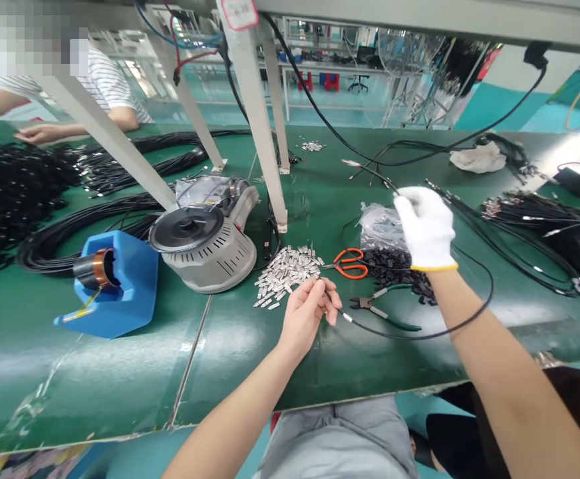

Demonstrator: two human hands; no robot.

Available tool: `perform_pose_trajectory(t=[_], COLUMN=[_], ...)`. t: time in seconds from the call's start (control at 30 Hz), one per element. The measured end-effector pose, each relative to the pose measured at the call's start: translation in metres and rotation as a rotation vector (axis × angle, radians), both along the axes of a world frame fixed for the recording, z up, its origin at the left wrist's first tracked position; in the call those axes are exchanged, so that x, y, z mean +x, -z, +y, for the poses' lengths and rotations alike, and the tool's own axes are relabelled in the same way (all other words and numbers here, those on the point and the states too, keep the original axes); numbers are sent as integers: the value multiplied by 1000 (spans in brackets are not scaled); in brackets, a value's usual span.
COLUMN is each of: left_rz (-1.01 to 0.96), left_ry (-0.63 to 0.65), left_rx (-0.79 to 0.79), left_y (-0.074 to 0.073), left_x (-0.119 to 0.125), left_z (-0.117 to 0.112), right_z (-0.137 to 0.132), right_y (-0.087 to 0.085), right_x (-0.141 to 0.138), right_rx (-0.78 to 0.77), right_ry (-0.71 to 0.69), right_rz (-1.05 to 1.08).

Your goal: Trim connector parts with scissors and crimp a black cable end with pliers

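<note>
My bare left hand is pinched closed on the end of a thin black cable, right beside a heap of small silver metal shells. The cable loops to the right and up to my right hand, which wears a white glove and is closed around the cable higher up. Below the gloved hand lie orange-handled scissors, green-handled pliers and a pile of small black plastic parts spilling from a clear bag.
A grey tape dispenser machine and a blue holder with a copper tape roll stand to the left. Bundles of black cables lie right and far left. Slanted white frame posts rise from the green table. Another person's arm rests at the back left.
</note>
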State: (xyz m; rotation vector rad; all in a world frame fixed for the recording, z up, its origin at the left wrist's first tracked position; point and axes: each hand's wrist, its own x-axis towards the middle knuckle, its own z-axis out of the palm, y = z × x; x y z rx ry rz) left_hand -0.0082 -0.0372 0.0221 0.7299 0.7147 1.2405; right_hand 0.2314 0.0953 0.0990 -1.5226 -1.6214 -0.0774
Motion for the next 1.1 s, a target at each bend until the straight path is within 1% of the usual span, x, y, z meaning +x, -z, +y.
perform_pose_trajectory(t=[0.03,0.07,0.13,0.2,0.27,0.33,0.4,0.5,0.6,0.67,0.77,0.83,0.93,1.03,1.1], left_rz=[-16,-33,-72,-117,-157,-185,-198,-201,-199,-194,-173,-151,-121,-100,-83], left_ry=[-12,-27,-59,-85,-106,-110,-100,-89,-85,-67,-42,-27,-6,3,0], left_rx=[-2,-8,-24,-48,-76,-97,-104,-109,-119,-114,-96,-79,-50,-31,-28], left_y=[-1,-3,-4,-5,-5,-5,-4,-5,-6,-6,-7,-7,-5,-3,-2], left_x=[-2,-4,-9,-14,-17,-20,-21,-21,-22,-21,-18,-15,-11,-8,-7], left_z=[0,1,3,6,9,10,11,10,10,10,8,7,5,4,6], right_z=[19,38,73,100,119,130,137,140,135,129,115,105,92,76,62], right_y=[-6,-9,-7,2,14,28,42,60,69,69,62,56,49,49,51], right_x=[-9,-20,-43,-64,-79,-86,-88,-86,-83,-79,-64,-47,-11,31,59], right_rx=[-135,-202,-273,-330,-366,-400,-430,-458,-439,-392,-266,-156,-6,97,144], right_ry=[23,10,0,-3,3,7,1,-43,-113,-166,-223,-215,-137,-60,-47], right_rz=[-145,-193,-246,-292,-321,-334,-334,-307,-230,-145,51,233,554,854,1004])
